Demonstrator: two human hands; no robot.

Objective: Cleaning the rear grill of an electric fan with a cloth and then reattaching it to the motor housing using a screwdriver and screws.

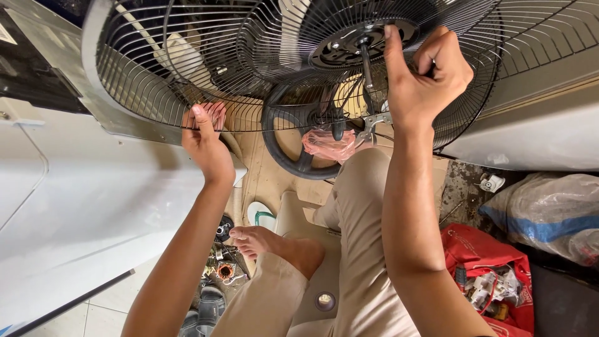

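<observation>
A round black wire fan guard (293,68) fills the far part of the view, held up in front of the person at about head height, its ribs fanning out from a flat black centre plate (362,43) that sits right of the middle. The left hand (204,140) grips the guard's near rim on the left side: the thumb lies flat over the outer ring wire while the other fingers (215,112) curl up behind the ribs, so the wire runs between thumb and fingertips. The right hand (427,78) is clenched at the centre plate, thumb stretched up along the plate's right edge and the remaining fingers folded tight over something small and dark; what they pinch I cannot tell. Just below that hand a bare metal bracket (371,125) hangs behind the ribs. Behind the wires lie a dark ring-shaped base (293,156) and a crumpled pink plastic bag (327,145). Nearer, the person's beige trousers (359,249) and a bare foot (262,240) show, with small motor parts (223,269) on the floor to the left and a red bag (493,274) of bits to the right.
</observation>
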